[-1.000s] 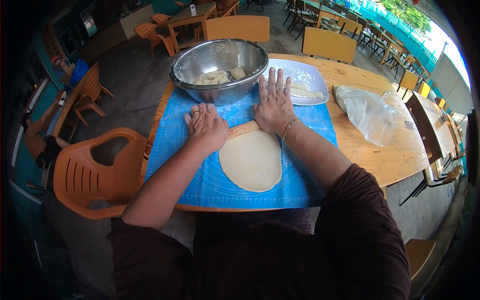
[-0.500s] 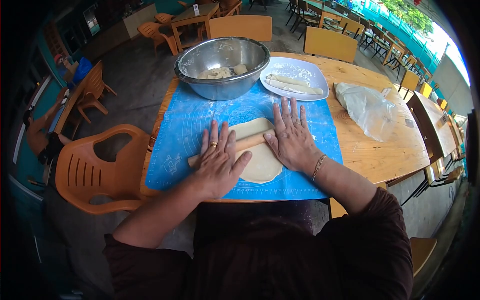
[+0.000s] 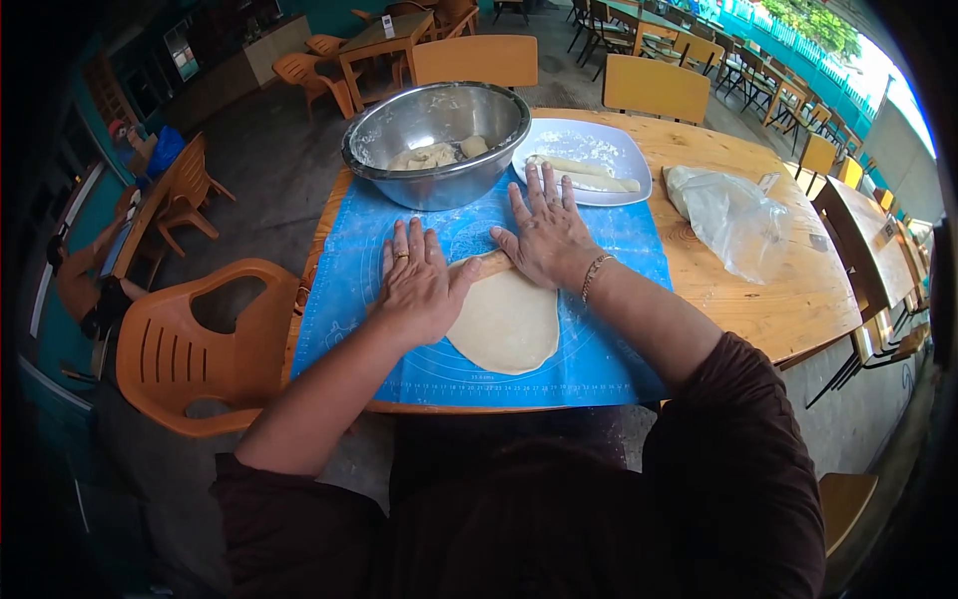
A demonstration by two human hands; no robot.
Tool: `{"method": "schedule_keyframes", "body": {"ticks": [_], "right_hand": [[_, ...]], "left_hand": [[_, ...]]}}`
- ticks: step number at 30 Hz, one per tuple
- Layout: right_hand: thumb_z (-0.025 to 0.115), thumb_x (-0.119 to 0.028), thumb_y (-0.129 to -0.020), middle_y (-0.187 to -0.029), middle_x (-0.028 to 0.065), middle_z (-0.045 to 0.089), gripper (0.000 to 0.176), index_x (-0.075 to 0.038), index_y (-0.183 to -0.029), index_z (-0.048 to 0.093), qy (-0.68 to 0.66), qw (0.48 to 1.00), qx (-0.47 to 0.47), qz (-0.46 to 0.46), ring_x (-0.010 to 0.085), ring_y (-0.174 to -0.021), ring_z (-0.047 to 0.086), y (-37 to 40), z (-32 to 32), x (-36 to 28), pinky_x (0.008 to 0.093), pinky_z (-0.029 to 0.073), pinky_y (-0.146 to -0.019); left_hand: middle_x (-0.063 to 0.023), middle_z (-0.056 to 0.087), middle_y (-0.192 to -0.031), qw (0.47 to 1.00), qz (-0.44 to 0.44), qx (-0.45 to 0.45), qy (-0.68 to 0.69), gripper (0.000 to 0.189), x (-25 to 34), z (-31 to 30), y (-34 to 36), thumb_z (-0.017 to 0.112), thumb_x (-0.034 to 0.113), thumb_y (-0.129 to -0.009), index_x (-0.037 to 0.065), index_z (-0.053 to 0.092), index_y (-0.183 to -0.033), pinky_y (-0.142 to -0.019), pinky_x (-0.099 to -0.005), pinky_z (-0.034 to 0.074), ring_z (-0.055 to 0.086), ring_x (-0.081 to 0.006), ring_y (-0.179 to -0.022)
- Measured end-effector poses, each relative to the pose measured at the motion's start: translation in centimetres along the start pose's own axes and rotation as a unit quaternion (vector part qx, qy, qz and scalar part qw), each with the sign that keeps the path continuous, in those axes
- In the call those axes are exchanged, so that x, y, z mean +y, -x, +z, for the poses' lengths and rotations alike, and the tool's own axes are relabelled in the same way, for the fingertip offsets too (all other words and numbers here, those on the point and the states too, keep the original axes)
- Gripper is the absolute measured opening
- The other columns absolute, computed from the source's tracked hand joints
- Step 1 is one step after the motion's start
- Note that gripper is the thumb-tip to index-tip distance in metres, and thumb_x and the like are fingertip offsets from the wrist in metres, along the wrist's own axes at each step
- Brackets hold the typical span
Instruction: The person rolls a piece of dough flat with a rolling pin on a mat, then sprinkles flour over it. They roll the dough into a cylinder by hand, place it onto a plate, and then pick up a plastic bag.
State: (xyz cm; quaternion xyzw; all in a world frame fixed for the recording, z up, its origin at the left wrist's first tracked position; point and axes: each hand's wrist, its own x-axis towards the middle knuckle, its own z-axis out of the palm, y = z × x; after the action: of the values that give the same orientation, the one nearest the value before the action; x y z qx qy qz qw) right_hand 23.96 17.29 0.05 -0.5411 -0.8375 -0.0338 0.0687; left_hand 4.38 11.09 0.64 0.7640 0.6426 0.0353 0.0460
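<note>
A flattened sheet of pale dough (image 3: 507, 324) lies on a blue printed pastry mat (image 3: 351, 270). Across its far edge rests a wooden rolling pin (image 3: 491, 265), mostly covered by my hands. My left hand (image 3: 412, 285), with a ring on one finger, lies flat over the pin's left part, fingers stretched forward. Over the right part my right hand (image 3: 551, 238) presses with its fingers extended and slightly spread. Flour dusts both the fingers and the mat.
A steel bowl (image 3: 439, 185) containing dough pieces stands at the back of the wooden table (image 3: 733, 314). Beside it, a white plate (image 3: 624, 150) carries dough rolls (image 3: 584, 178). A clear plastic bag (image 3: 733, 220) lies to the right. An orange chair (image 3: 205, 339) is at left.
Both hands have pushed the rolling pin away from me, toward the dough's far edge. More of the near part of the dough now shows.
</note>
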Motion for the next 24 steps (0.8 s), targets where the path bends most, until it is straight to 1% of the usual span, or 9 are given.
{"method": "schedule_keyframes", "body": {"ticks": [3, 7, 9, 13, 16, 19, 20, 22, 24], "right_hand": [[0.026, -0.056, -0.103, -0.164, 0.0284, 0.012, 0.079, 0.002, -0.157, 0.023, 0.037, 0.998, 0.050, 0.021, 0.0427, -0.154, 0.003, -1.9, 0.6, -0.3, 0.0543, 0.003, -0.124], [0.028, -0.053, -0.104, -0.164, 0.0269, 0.014, 0.076, 0.002, -0.157, 0.025, 0.050, 0.996, 0.065, 0.018, 0.0425, -0.154, 0.004, -0.9, 0.9, -0.2, 0.0533, 0.004, -0.125], [0.029, -0.052, -0.104, -0.164, 0.0264, 0.015, 0.076, 0.002, -0.157, 0.025, 0.050, 0.997, 0.053, 0.011, 0.0424, -0.154, 0.005, 1.0, 0.7, 0.1, 0.0527, 0.004, -0.125], [0.030, -0.049, -0.105, -0.164, 0.0226, 0.020, 0.071, 0.000, -0.156, 0.028, -0.003, 0.999, 0.028, -0.033, 0.0412, -0.154, 0.008, 6.1, -0.2, 0.7, 0.0517, 0.007, -0.125], [0.031, -0.048, -0.105, -0.163, 0.0211, 0.025, 0.069, -0.001, -0.155, 0.030, -0.044, 0.998, 0.010, -0.054, 0.0405, -0.154, 0.011, 9.4, -1.1, 1.2, 0.0521, 0.009, -0.125], [0.034, -0.047, -0.105, -0.161, 0.0213, 0.028, 0.067, -0.001, -0.154, 0.030, -0.075, 0.996, -0.013, -0.055, 0.0403, -0.153, 0.015, 12.1, -2.2, 1.1, 0.0529, 0.013, -0.125], [0.035, -0.046, -0.105, -0.160, 0.0218, 0.030, 0.068, 0.000, -0.154, 0.030, -0.088, 0.995, -0.022, -0.052, 0.0403, -0.152, 0.018, 13.0, -2.4, 0.9, 0.0532, 0.015, -0.124], [0.037, -0.046, -0.105, -0.160, 0.0220, 0.030, 0.068, 0.000, -0.155, 0.028, -0.084, 0.995, -0.019, -0.052, 0.0405, -0.152, 0.020, 14.7, -2.7, 0.6, 0.0537, 0.018, -0.123], [0.039, -0.045, -0.105, -0.160, 0.0222, 0.030, 0.069, 0.000, -0.155, 0.027, -0.081, 0.995, -0.017, -0.052, 0.0406, -0.151, 0.023, 16.2, -3.1, 0.2, 0.0542, 0.020, -0.122]], "left_hand": [[-0.0326, 0.015, -0.162, 0.997, -0.062, 0.004, 0.041, 0.088, -0.9, 0.2, -2.2, 0.027, 0.059, -0.103, -0.016, 0.025, -0.150, -0.124, -0.0518, 0.002, 0.004, -0.0430, -0.154], [-0.0331, 0.015, -0.162, 0.998, -0.040, 0.005, 0.038, 0.087, -0.5, -0.4, -1.4, 0.026, 0.058, -0.104, -0.015, 0.025, -0.150, -0.124, -0.0513, 0.002, 0.003, -0.0442, -0.153], [-0.0331, 0.012, -0.162, 0.998, 0.002, -0.046, 0.034, 0.082, 0.2, -0.9, 0.5, 0.025, 0.053, -0.105, -0.015, 0.022, -0.152, -0.125, -0.0515, 0.004, 0.001, -0.0441, -0.153], [-0.0371, 0.012, -0.160, 0.995, 0.080, -0.059, 0.010, 0.081, 1.4, -0.3, 4.7, 0.032, 0.049, -0.105, -0.019, 0.022, -0.149, -0.125, -0.0517, 0.006, 0.003, -0.0454, -0.153], [-0.0413, 0.022, -0.155, 0.988, 0.154, 0.006, 0.031, 0.085, 1.6, 0.7, 7.4, 0.034, 0.052, -0.104, -0.022, 0.025, -0.146, -0.124, -0.0523, 0.008, 0.013, -0.0489, -0.151], [-0.0375, 0.035, -0.147, 0.970, 0.222, 0.052, 0.081, 0.078, 1.5, 0.9, 8.9, 0.039, 0.048, -0.104, -0.018, 0.030, -0.144, -0.123, -0.0528, 0.016, 0.029, -0.0484, -0.144], [-0.0375, 0.035, -0.147, 0.970, 0.223, 0.053, 0.080, 0.078, 1.3, 0.9, 9.2, 0.039, 0.048, -0.104, -0.018, 0.030, -0.144, -0.123, -0.0528, 0.016, 0.029, -0.0484, -0.144], [-0.0318, 0.036, -0.149, 0.955, 0.255, 0.060, 0.142, 0.063, 0.7, 1.1, 9.6, 0.048, 0.031, -0.102, -0.012, 0.032, -0.145, -0.122, -0.0530, 0.019, 0.032, -0.0465, -0.142], [-0.0299, 0.038, -0.148, 0.948, 0.273, 0.083, 0.144, 0.060, 0.1, 1.5, 10.0, 0.049, 0.032, -0.102, -0.010, 0.036, -0.143, -0.121, -0.0525, 0.020, 0.035, -0.0447, -0.141]]}}
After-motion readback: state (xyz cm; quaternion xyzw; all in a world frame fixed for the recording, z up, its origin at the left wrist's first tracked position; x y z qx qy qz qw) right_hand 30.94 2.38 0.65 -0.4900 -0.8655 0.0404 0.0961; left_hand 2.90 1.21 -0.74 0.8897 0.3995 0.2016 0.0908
